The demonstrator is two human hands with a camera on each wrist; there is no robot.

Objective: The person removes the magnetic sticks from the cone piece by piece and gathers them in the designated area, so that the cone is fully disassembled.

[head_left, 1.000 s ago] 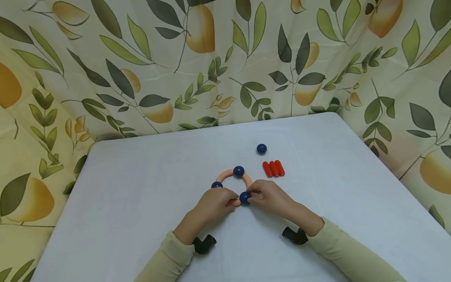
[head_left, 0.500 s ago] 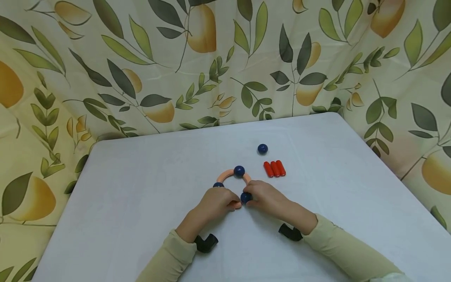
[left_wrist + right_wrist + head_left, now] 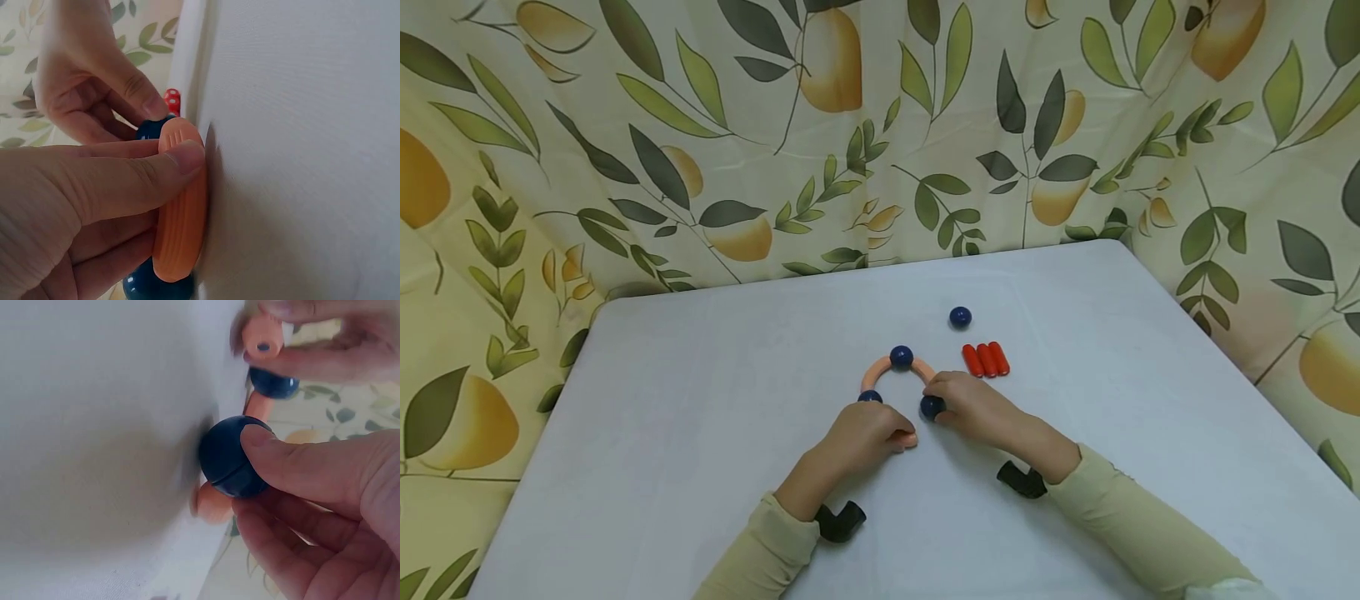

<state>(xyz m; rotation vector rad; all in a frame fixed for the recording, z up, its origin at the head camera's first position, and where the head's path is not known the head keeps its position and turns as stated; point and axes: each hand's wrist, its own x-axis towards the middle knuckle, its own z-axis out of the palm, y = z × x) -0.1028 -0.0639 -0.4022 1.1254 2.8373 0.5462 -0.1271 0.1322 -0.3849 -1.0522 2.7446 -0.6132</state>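
Over my feed I see navy balls (image 3: 226,457), ribbed peach arcs (image 3: 180,231), red rods (image 3: 987,359) at right, white table (image 3: 722,392), leaf-printed cream cloth (image 3: 880,125) far.

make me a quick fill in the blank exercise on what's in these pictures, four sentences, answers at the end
1. The left hand pinches a peach curved piece, while the ____ hand pinches a blue ball.
2. Lying side by side on the table are ____ red rods.
3. Counting the pinched one, the head view shows ____ blue balls.
4. The loose ball lies ____ from the person than the red rods.

Missing words: right; three; four; farther
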